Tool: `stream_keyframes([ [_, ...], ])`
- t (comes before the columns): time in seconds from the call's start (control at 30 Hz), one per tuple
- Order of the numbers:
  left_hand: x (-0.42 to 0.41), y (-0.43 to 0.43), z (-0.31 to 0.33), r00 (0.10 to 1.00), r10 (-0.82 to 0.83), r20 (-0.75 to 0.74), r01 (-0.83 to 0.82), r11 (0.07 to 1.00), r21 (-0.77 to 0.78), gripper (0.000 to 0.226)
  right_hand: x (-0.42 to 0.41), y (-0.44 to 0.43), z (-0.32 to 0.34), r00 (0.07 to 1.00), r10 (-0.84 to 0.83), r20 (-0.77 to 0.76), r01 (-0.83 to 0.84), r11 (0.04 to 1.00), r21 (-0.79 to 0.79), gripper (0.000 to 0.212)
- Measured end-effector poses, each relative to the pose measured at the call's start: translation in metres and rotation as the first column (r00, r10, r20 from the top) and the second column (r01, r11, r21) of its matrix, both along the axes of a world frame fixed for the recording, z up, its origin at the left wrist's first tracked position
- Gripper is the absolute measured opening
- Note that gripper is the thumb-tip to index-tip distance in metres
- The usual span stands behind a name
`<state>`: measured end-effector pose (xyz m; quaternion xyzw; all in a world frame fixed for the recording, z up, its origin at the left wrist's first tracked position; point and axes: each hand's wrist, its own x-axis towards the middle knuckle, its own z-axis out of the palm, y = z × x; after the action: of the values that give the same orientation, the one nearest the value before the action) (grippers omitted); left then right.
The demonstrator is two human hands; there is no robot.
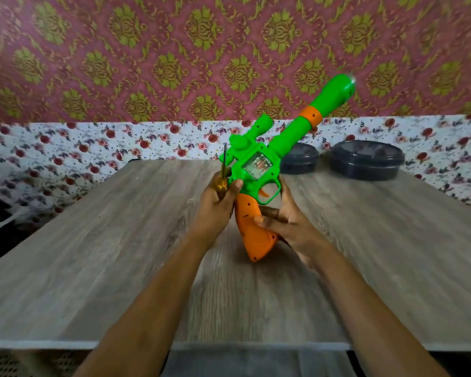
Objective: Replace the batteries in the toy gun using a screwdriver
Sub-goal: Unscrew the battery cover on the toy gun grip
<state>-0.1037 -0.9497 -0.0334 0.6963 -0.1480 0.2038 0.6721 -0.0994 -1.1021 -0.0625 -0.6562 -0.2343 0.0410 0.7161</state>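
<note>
You have the toy gun (267, 164) raised above the grey wood-grain tabletop (120, 254), barrel tilted up and away to the right. Your left hand (218, 202) has its grip clenched on the yellow-handled screwdriver (223, 175), shaft pointing up, thumb pressed against the green body. Your right hand (286, 221) wraps the orange handle. Two dark lidded containers (367, 159) sit at the tabletop's far right. Behind it runs a floral cloth (93, 142) beneath maroon wallpaper (147, 50) with gold motifs.
</note>
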Motion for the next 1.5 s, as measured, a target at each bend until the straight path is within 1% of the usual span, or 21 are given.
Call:
stream_keyframes([
  [0.07, 0.003, 0.000, -0.002, 1.000, 0.003, 0.012, -0.003, 1.000, -0.011, 0.021, 0.006, 0.001, -0.002, 0.995, 0.063, -0.071, -0.063, 0.998, 0.001, 0.073],
  [0.13, 0.010, 0.004, -0.009, 1.000, 0.006, 0.023, -0.006, 1.000, 0.006, 0.021, 0.004, 0.002, -0.002, 0.985, 0.137, -0.109, -0.144, 0.988, -0.061, 0.066],
  [0.2, 0.014, 0.006, -0.012, 0.999, 0.011, 0.033, -0.012, 1.000, 0.022, 0.020, 0.002, 0.003, -0.003, 0.984, 0.134, -0.121, -0.151, 0.977, -0.148, 0.059],
  [0.33, 0.017, 0.007, -0.015, 0.999, 0.010, 0.051, -0.011, 1.000, 0.023, 0.020, 0.003, 0.003, -0.005, 0.988, 0.113, -0.104, -0.131, 0.975, -0.181, 0.042],
  [0.43, 0.018, 0.009, -0.018, 0.998, 0.056, 0.043, -0.058, 0.997, 0.041, 0.021, 0.002, 0.005, -0.007, 0.993, 0.097, -0.066, -0.107, 0.980, -0.167, 0.040],
  [0.53, 0.019, 0.015, -0.025, 0.993, 0.120, 0.001, -0.120, 0.987, 0.110, 0.031, 0.002, 0.007, -0.009, 0.996, 0.077, -0.042, -0.082, 0.984, -0.160, 0.037],
  [0.6, 0.012, 0.016, -0.027, 0.989, 0.147, -0.032, -0.143, 0.984, 0.103, 0.035, -0.001, 0.007, -0.010, 0.998, 0.049, -0.033, -0.053, 0.986, -0.159, 0.035],
  [0.67, 0.003, 0.015, -0.026, 0.985, 0.162, -0.057, -0.159, 0.986, 0.054, 0.033, -0.005, 0.007, -0.011, 0.999, 0.017, -0.027, -0.021, 0.988, -0.151, 0.036],
  [0.73, -0.005, 0.012, -0.025, 0.974, 0.196, -0.114, -0.193, 0.980, 0.043, 0.025, -0.010, 0.008, -0.010, 1.000, -0.011, -0.018, 0.008, 0.990, -0.144, 0.036],
  [0.77, -0.009, 0.011, -0.026, 0.965, 0.225, -0.137, -0.218, 0.974, 0.064, 0.023, -0.013, 0.007, -0.010, 1.000, -0.026, -0.012, 0.024, 0.989, -0.144, 0.036],
  [0.83, -0.018, 0.012, -0.030, 0.945, 0.288, -0.155, -0.271, 0.955, 0.122, 0.031, -0.019, 0.008, -0.011, 0.998, -0.057, -0.002, 0.056, 0.986, -0.160, 0.039],
  [0.87, -0.025, 0.013, -0.032, 0.941, 0.314, -0.128, -0.296, 0.945, 0.141, 0.030, -0.020, 0.008, -0.011, 0.998, -0.069, 0.006, 0.069, 0.982, -0.174, 0.041],
  [0.93, -0.042, 0.015, -0.036, 0.932, 0.361, -0.030, -0.351, 0.920, 0.175, 0.020, -0.025, 0.008, -0.011, 0.998, -0.066, 0.015, 0.067, 0.979, -0.191, 0.045],
  [1.0, -0.054, 0.020, -0.039, 0.888, 0.442, 0.124, -0.459, 0.860, 0.224, 0.034, -0.027, 0.006, -0.011, 0.998, -0.049, 0.026, 0.054, 0.980, -0.193, 0.048],
  [1.07, -0.065, 0.024, -0.039, 0.848, 0.488, 0.208, -0.522, 0.837, 0.164, 0.042, -0.030, 0.004, -0.012, 0.998, -0.051, 0.039, 0.057, 0.981, -0.184, 0.049],
  [1.13, -0.072, 0.024, -0.036, 0.827, 0.520, 0.213, -0.540, 0.840, 0.048, 0.036, -0.031, 0.004, -0.014, 0.996, -0.064, 0.063, 0.075, 0.981, -0.180, 0.050],
  [1.2, -0.077, 0.022, -0.034, 0.820, 0.536, 0.202, -0.549, 0.836, 0.010, 0.027, -0.031, 0.005, -0.015, 0.992, -0.082, 0.094, 0.098, 0.978, -0.183, 0.049],
  [1.3, -0.082, 0.021, -0.033, 0.809, 0.522, 0.270, -0.550, 0.835, 0.035, 0.023, -0.032, 0.005, -0.016, 0.985, -0.110, 0.130, 0.132, 0.975, -0.176, 0.047],
  [1.37, -0.081, 0.023, -0.033, 0.778, 0.528, 0.341, -0.579, 0.813, 0.063, 0.024, -0.029, 0.006, -0.016, 0.981, -0.134, 0.143, 0.161, 0.968, -0.195, 0.046],
  [1.43, -0.080, 0.024, -0.034, 0.759, 0.528, 0.381, -0.595, 0.800, 0.078, 0.024, -0.023, 0.007, -0.017, 0.971, -0.155, 0.181, 0.198, 0.949, -0.247, 0.045],
  [1.5, -0.079, 0.024, -0.034, 0.771, 0.514, 0.375, -0.576, 0.814, 0.069, 0.027, -0.014, 0.006, -0.014, 0.960, -0.166, 0.225, 0.234, 0.916, -0.325, 0.045],
])
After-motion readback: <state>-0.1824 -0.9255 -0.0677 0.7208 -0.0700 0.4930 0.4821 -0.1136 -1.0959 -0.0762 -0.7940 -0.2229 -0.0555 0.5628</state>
